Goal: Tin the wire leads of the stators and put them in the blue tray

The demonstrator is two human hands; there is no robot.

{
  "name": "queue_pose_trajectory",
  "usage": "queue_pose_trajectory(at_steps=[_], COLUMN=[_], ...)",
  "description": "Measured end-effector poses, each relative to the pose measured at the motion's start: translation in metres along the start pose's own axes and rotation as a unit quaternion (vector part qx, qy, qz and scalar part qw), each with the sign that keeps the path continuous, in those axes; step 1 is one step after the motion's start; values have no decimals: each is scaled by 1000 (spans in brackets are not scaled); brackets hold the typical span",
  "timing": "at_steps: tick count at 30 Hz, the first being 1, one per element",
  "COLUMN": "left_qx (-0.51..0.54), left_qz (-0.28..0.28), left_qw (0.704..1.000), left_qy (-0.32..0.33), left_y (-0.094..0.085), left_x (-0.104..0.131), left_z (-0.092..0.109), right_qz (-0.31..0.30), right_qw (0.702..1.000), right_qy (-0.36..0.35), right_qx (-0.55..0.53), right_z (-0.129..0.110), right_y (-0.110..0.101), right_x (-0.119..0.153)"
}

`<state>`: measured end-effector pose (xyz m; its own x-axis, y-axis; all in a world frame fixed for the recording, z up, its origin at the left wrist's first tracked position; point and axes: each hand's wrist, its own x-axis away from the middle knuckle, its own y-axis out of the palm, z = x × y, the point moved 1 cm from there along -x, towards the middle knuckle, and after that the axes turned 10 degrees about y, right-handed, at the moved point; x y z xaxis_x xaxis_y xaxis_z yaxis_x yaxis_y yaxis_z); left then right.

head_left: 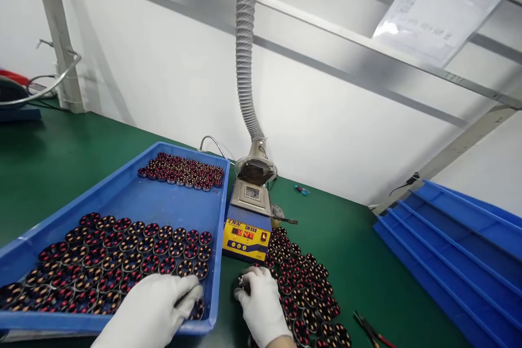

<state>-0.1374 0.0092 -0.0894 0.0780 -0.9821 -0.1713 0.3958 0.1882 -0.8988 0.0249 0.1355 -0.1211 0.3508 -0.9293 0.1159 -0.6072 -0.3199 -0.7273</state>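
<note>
My left hand [157, 307], in a white glove, is over the near right corner of a blue tray [134, 204]. Its fingers curl closed on a small round motor stator [198, 310], which they partly cover. Rows of similar stators [113, 240] with red and copper-coloured windings fill the near part of the tray. To the right of the tray, my right hand [262, 302], gloved too, closes its fingers around a stator [245, 281] at the left edge of a loose spread of stators [299, 296] on the green bench.
A yellow and blue solder pot [247, 236] with a lit display stands behind my hands, under a grey extraction hose [244, 54]. Another block of stators [181, 171] sits at the tray's far end. Pliers [373, 331] lie right, near stacked blue trays [452, 261].
</note>
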Motion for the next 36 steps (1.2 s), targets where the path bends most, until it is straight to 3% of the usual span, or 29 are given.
queue_pose_trajectory(at_steps=[3,5,6,8,10,11,13,15,18,20,23,25,27,31,33,36], left_qx=[-17,-46,-59,-79,-88,-85,-61,-10,105,155,140,89,32,9,22,19], left_qz=[102,193,242,317,385,414,455,456,405,364,344,356,378,389,377,376], left_qw=[991,967,948,908,872,858,840,839,858,868,873,867,851,844,852,852], left_qy=[84,159,197,262,289,292,291,296,299,300,316,337,363,369,362,365], left_y=[-16,-31,-38,-49,-54,-54,-54,-52,-50,-48,-46,-47,-51,-58,-59,-59], left_x=[-7,-19,-26,-42,-56,-62,-70,-76,-81,-84,-85,-84,-82,-78,-78,-77], left_z=[11,28,39,60,76,81,84,81,72,68,64,65,66,68,67,66], right_qz=[-45,-63,-78,-135,-175,-169,-124,-79,-62,-9,70,55,1,-99,-103,-87], right_qw=[992,971,947,852,764,759,787,818,838,847,855,857,841,762,781,851], right_qy=[-2,-10,-16,-31,-62,-88,-144,-184,-212,-242,-285,-298,-281,-158,-161,-223], right_qx=[-121,-229,-311,-505,-617,-623,-587,-539,-499,-474,-428,-417,-463,-620,-594,-467], right_z=[-14,-31,-40,-59,-73,-78,-83,-83,-81,-80,-80,-81,-81,-76,-73,-73], right_y=[-28,-49,-58,-70,-74,-75,-76,-78,-84,-88,-89,-86,-84,-85,-90,-93], right_x=[-6,-5,-3,3,6,6,3,-1,-4,-1,1,-2,-7,-12,-10,-10])
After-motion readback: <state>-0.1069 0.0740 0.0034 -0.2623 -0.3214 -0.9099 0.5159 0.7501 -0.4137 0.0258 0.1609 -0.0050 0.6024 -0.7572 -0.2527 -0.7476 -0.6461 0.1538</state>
